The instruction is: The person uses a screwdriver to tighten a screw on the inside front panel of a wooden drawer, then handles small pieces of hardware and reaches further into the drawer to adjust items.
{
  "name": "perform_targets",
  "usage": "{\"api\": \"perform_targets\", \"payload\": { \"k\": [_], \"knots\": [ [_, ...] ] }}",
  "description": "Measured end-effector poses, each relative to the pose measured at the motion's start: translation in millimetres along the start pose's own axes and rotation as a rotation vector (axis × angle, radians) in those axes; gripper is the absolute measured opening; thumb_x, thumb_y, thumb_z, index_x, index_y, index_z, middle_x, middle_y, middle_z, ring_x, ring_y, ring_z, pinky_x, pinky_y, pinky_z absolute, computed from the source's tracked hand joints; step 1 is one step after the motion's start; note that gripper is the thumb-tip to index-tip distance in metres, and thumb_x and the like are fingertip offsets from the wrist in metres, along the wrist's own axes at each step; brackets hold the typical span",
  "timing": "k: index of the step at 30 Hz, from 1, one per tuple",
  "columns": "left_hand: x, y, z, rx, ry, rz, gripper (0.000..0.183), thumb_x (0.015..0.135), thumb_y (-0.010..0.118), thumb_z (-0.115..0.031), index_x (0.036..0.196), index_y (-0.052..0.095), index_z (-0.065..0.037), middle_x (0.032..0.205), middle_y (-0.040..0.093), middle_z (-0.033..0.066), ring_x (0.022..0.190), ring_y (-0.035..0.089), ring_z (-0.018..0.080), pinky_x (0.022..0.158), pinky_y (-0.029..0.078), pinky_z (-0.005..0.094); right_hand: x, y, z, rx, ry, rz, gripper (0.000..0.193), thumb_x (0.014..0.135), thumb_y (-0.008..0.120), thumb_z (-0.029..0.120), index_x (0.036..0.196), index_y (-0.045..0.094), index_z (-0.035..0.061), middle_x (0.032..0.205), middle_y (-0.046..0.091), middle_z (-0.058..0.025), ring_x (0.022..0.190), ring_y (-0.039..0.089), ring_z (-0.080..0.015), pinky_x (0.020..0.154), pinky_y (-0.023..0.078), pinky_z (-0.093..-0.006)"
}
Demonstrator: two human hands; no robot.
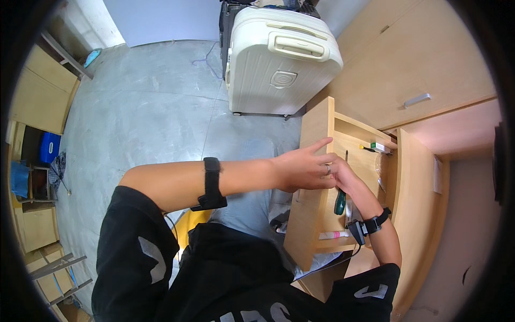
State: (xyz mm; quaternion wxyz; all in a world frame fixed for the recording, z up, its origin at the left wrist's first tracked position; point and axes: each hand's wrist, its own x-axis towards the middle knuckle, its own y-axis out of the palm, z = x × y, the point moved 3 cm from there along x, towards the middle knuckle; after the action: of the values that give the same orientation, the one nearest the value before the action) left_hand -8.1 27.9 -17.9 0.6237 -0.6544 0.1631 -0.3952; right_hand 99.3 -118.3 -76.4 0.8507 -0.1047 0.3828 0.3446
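My left hand reaches across from the left with its index finger stretched out and its other fingers over my right hand. A ring shows on one finger. My right hand bends in over the open wooden drawer, its fingers mostly hidden where the hands meet. A screwdriver with a dark green handle shows below my right hand, and a thin dark shaft sticks out above it. Whether that hand touches the screwdriver, I cannot tell. Elsewhere in the drawer are a pink-and-white tube and a small green-and-white box.
A cream suitcase stands beyond the drawer, close to a wooden cabinet. Wooden cupboards line the far left, with a blue container on one. Grey floor lies between. Black straps circle both forearms.
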Motion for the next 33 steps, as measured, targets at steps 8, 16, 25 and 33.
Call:
{"api": "perform_targets", "payload": {
  "k": [8,16,25,33],
  "knots": [
    [4.8,-3.4,-3.8,0.049,0.005,-0.092,0.041,0.074,0.068,-0.023,0.114,0.057,-0.019,0.111,0.054,0.0038,0.121,0.047,0.0255,0.115,0.023,0.0592,18.4,-40.9,-26.2,0.075,-0.042,0.027,0.019,0.093,0.040,0.012,0.087,0.058,0.0071,0.070,0.059,-0.0004,0.057,0.057,-0.0100,0.049,0.045,-0.0240],
    [6.0,3.2,-4.2,-0.034,0.004,-0.109,0.038,0.080,0.063,-0.021,0.117,0.058,-0.017,0.116,0.055,0.0056,0.123,0.047,0.0266,0.114,0.026,0.0585,-6.3,-11.0,-0.2,0.110,-0.089,0.029,0.016,0.090,0.044,0.009,0.099,0.058,0.0060,0.077,0.061,-0.0001,0.060,0.057,-0.0099,0.048,0.044,-0.0237],
    [8.0,5.1,-0.1,-0.046,-0.009,-0.129,0.039,0.080,0.062,-0.021,0.119,0.057,-0.019,0.117,0.053,0.0059,0.122,0.048,0.0261,0.114,0.028,0.0572,4.7,-27.6,-16.3,0.053,-0.158,-0.023,0.020,0.090,0.049,0.010,0.072,0.056,0.0081,0.063,0.054,0.0008,0.049,0.047,-0.0080,0.044,0.034,-0.0231],
    [2.6,1.4,-3.0,-0.077,-0.017,-0.140,0.030,0.077,0.063,-0.019,0.107,0.056,-0.017,0.118,0.052,0.0061,0.125,0.045,0.0259,0.114,0.027,0.0574,-6.5,-18.5,3.7,-0.211,-0.172,0.101,0.010,0.090,0.054,0.009,0.091,0.061,0.0019,0.068,0.056,0.0004,0.054,0.047,-0.0058,0.048,0.033,-0.0204]
  ]
}}
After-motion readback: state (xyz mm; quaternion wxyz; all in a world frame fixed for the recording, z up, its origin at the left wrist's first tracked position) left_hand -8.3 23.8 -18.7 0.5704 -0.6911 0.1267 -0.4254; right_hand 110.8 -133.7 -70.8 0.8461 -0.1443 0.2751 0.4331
